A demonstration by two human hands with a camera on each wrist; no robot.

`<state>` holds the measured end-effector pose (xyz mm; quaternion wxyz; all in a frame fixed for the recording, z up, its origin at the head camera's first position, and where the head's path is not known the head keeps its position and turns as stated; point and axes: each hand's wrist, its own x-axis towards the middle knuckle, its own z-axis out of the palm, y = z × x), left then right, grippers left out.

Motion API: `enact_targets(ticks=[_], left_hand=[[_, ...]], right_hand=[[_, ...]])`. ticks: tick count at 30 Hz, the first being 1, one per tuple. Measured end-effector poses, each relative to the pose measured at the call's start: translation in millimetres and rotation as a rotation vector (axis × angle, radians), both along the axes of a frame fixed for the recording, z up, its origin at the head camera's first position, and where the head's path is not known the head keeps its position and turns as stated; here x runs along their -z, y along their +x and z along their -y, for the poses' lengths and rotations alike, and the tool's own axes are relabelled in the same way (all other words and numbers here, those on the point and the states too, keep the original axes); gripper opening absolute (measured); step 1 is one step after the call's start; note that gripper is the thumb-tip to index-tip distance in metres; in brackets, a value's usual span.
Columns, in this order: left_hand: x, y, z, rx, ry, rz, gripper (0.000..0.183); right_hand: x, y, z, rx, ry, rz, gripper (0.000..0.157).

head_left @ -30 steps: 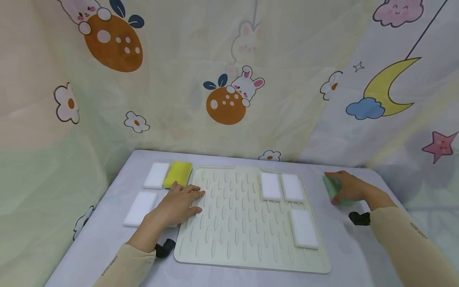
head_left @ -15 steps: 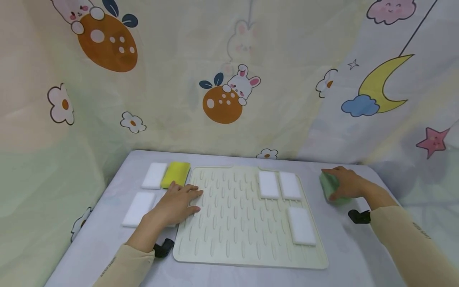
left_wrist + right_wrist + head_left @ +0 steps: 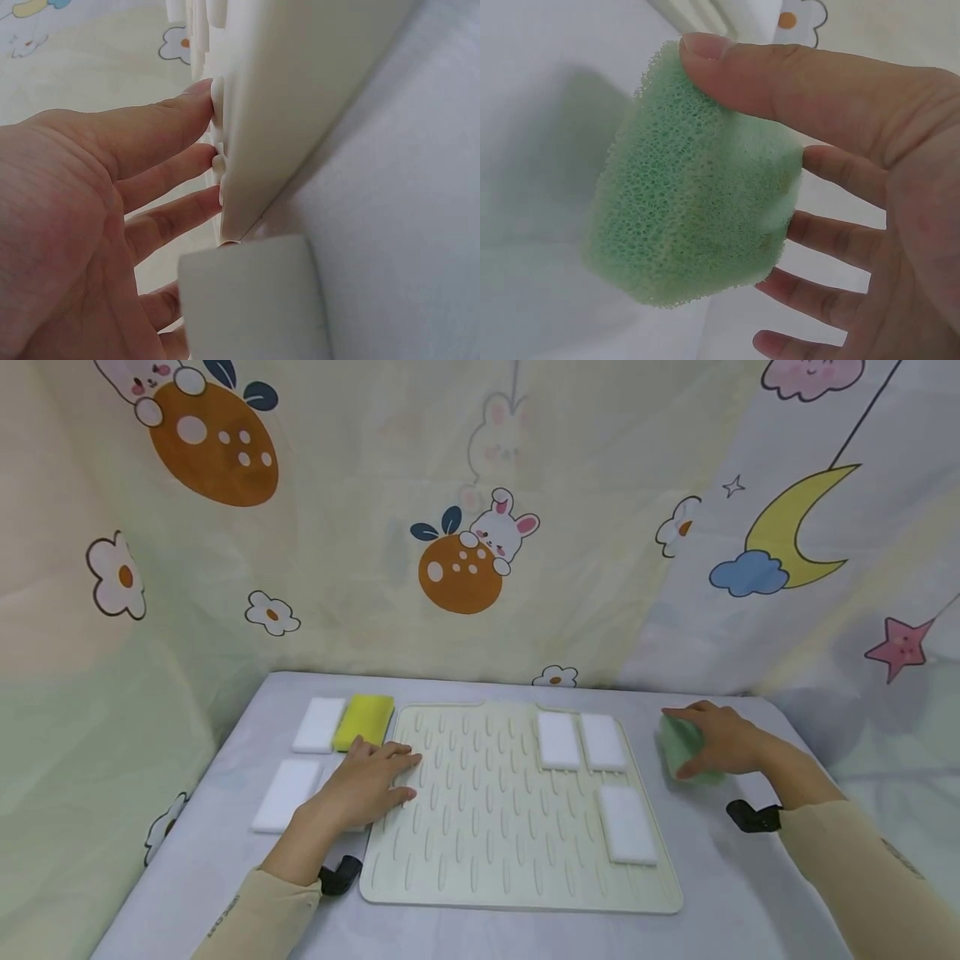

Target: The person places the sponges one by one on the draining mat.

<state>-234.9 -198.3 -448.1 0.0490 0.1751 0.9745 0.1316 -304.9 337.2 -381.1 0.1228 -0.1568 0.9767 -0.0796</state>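
Observation:
My right hand point(image 3: 727, 742) pinches a green, open-pored sponge point(image 3: 681, 745) between thumb and fingers, right of the cream ridged mat point(image 3: 480, 881). In the right wrist view the sponge point(image 3: 682, 195) is tilted, and a shadow falls on the cloth beside it. My left hand point(image 3: 365, 787) lies over the mat's left edge with fingers spread. Up close in the left wrist view, its thumb and fingertips touch the ridged face of the mat point(image 3: 285, 90). White sponge blocks point(image 3: 558, 741), point(image 3: 602, 743) and a third white block point(image 3: 627, 825) lie on the mat's right side.
Left of the mat are a yellow sponge point(image 3: 363, 723), a white block point(image 3: 318, 725) and a nearer white block point(image 3: 287, 795). Another pale block is partly hidden under my left hand. A cartoon-printed curtain point(image 3: 337, 527) hangs behind the white-covered table point(image 3: 480, 935).
The head view has shifted slightly. My right hand keeps hold of the green sponge, which now looks a little more tilted and slightly farther back. My left hand stays on the mat's edge.

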Motion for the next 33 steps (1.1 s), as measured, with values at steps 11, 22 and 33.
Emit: enact_targets(ticks=[11,22,33], left_hand=[[3.7,-2.1,1,-0.004,0.007,0.005,0.058],[2.3,-2.9,1,-0.011,0.019,0.009,0.058],[-0.2,-1.7,0,-0.007,0.017,0.012,0.057]], right_hand=[[-7.2,13.6,18,-0.028,-0.004,-0.046,0.113],[-17.6,30.2,44,-0.065,-0.018,-0.07,0.109],[-20.2,41.5,64,-0.082,-0.012,-0.094,0.105]])
